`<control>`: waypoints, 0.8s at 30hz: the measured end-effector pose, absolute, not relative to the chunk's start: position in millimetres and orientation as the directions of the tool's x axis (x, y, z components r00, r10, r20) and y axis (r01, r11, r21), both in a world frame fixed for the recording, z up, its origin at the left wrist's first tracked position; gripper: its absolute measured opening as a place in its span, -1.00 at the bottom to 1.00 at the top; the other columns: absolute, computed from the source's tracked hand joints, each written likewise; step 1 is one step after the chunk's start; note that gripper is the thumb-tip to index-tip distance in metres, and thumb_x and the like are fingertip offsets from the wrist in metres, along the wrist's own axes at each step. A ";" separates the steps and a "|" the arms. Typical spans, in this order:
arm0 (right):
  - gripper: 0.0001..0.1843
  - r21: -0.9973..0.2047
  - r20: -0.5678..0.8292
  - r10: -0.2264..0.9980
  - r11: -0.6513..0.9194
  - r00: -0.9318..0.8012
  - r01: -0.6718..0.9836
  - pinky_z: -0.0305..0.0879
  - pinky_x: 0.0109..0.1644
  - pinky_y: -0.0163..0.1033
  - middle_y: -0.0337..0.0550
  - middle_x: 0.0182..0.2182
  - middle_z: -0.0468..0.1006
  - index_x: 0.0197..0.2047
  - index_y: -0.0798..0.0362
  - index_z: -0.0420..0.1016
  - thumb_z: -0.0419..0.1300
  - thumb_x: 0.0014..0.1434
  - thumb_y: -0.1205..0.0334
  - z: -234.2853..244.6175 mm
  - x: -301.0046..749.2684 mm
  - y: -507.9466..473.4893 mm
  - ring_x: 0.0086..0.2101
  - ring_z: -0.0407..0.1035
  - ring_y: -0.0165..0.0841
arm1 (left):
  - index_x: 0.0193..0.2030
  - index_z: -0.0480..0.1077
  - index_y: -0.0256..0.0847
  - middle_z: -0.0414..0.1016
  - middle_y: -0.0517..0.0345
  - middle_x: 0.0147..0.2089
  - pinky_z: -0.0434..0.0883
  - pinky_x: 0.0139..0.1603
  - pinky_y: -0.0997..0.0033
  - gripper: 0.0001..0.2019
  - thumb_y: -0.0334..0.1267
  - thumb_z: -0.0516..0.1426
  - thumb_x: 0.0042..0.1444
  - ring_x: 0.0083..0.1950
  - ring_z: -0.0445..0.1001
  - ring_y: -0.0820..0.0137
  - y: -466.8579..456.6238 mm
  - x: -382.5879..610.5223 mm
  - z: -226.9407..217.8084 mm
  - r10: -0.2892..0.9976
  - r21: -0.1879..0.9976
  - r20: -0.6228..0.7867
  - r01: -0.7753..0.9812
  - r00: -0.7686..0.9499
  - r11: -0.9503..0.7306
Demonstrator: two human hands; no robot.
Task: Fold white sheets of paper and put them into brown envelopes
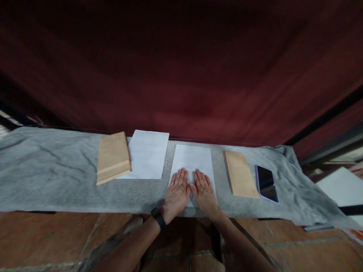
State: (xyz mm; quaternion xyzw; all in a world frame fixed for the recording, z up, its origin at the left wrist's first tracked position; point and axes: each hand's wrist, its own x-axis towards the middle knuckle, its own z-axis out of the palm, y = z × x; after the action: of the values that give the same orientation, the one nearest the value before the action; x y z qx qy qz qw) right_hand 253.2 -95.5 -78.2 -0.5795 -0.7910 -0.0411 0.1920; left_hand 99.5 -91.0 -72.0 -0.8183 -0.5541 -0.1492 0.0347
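Observation:
A white sheet of paper lies on the grey cloth straight in front of me. My left hand rests flat on its lower left part, fingers stretched forward. Beside it my right hand lies flat on the lower right part, palm down. The thumbs nearly meet in the middle, and neither hand grips anything. A faint crease seems to cross the sheet near the fingertips. The part of the paper beneath both palms is hidden.
To the left, a brown envelope overlaps other white sheets. Another brown envelope lies to the right, beside a phone. The grey cloth covers a long narrow surface, with a dark red panel behind it.

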 end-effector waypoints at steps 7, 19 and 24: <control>-0.33 -0.068 0.423 0.887 0.237 -0.187 0.969 0.06 0.39 0.03 0.22 0.38 0.20 0.45 0.28 0.07 -0.09 0.46 0.00 -88.2 280.8 -96.5 0.35 0.12 -0.09 | 0.44 0.08 -0.47 0.08 -0.24 0.49 0.03 0.50 0.05 -0.42 -0.17 -0.12 0.37 0.53 0.01 0.17 -90.4 83.8 -71.1 0.942 0.122 0.264 0.961 0.208 -0.247; -0.27 0.016 0.488 0.855 0.191 -0.175 0.981 0.10 0.35 0.10 0.32 0.34 0.24 0.46 0.32 0.00 -0.09 0.46 -0.05 -92.3 295.3 -97.0 0.32 0.16 -0.03 | 0.31 0.28 -0.39 0.48 -0.22 0.21 0.35 0.29 0.17 -0.52 -0.31 0.02 0.27 0.23 0.44 0.15 -68.7 71.1 -42.7 0.980 0.319 0.193 0.941 0.056 -0.117; -0.28 0.015 0.488 0.855 0.193 -0.175 0.981 0.09 0.35 0.11 0.32 0.33 0.27 0.45 0.34 0.05 -0.08 0.45 -0.04 -93.1 296.9 -94.2 0.30 0.19 -0.02 | 0.26 0.31 -0.39 0.51 -0.22 0.10 0.39 0.23 0.12 -0.53 -0.32 0.07 0.22 0.16 0.47 0.11 -65.6 72.1 -35.2 0.981 0.296 0.191 0.952 0.019 -0.076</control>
State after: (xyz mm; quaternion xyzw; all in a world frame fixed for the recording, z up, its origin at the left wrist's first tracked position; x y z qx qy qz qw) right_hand 296.9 -94.2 -93.1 -0.6133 -0.7485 -0.1658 0.1901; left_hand 72.1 -65.6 -35.2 -0.7125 -0.6785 -0.1740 -0.0422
